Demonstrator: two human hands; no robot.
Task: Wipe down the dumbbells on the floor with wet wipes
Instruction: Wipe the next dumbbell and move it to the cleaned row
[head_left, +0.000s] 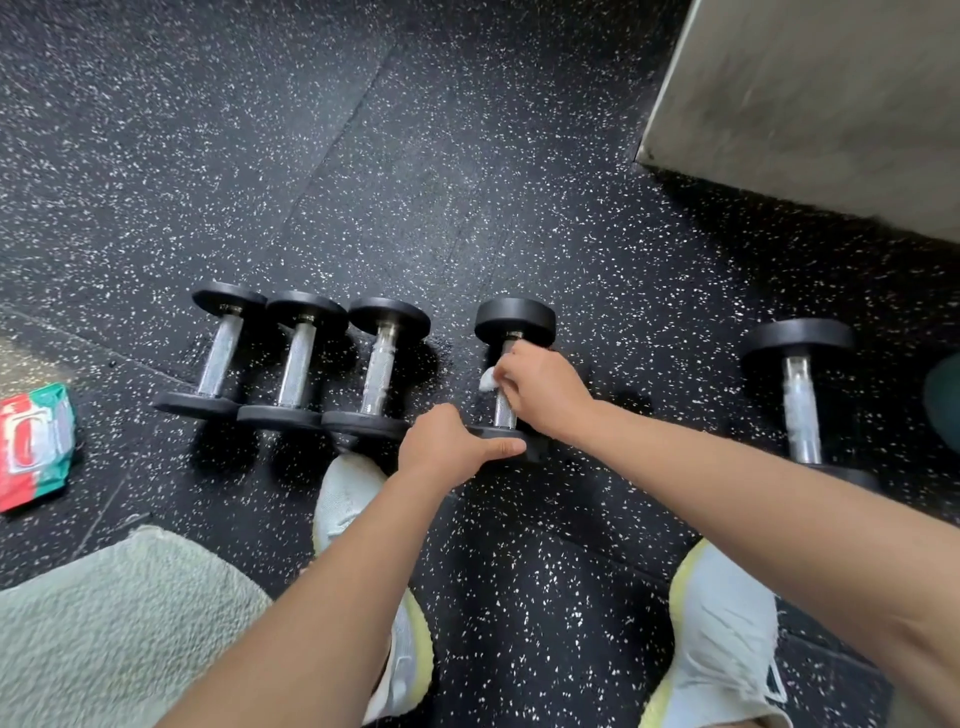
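Five dumbbells (379, 374) lie on the black speckled rubber floor (467, 182): three packed side by side at left, the fourth dumbbell (514, 319) just right of them, the fifth dumbbell (800, 405) well apart. The right hand (540, 395) is clamped on one white wipe (488, 379) round the fourth dumbbell's handle; the left hand (447, 441) grips its near head, hiding most of it. One wipes pack (34, 441) is cut by the left edge; a grey block (831, 93) fills the upper right

Speckled black rubber floor (467, 156), grey concrete block (805, 104) upper right, pale green towel (114, 623) lower left
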